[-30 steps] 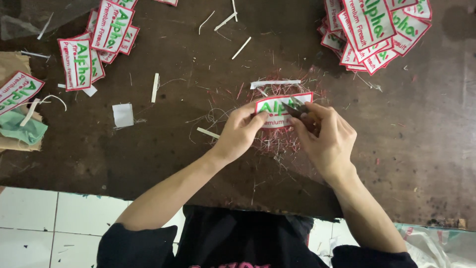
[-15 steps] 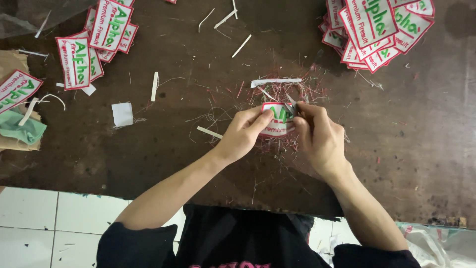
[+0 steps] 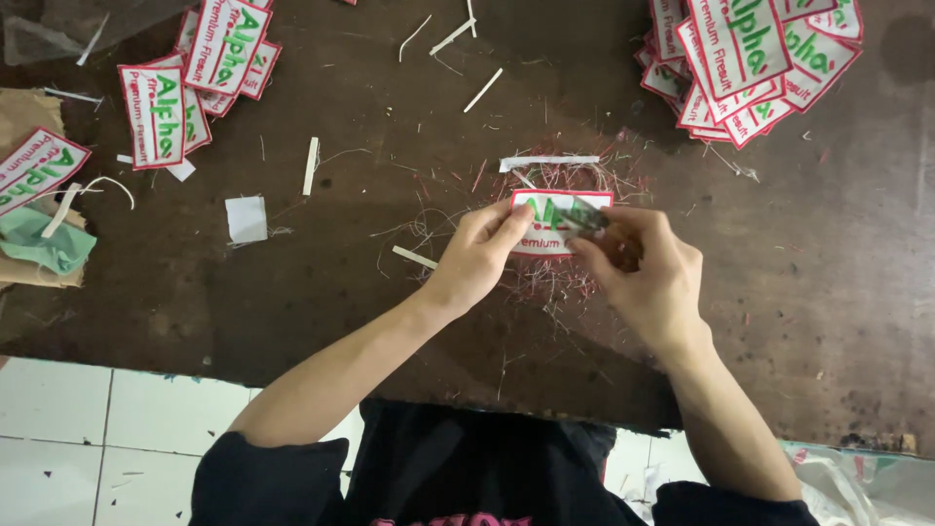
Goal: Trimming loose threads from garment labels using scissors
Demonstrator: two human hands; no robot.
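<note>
Embroidered patch (image 3: 547, 229) pinched between both hands (image 3: 565, 255).

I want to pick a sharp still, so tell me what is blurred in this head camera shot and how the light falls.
Head view: the small tool in the right hand is smeared by motion; the patch under the left hand and the patch piles read sharp; light is soft and even on the dark table, no glare; corners darken slightly.
</note>
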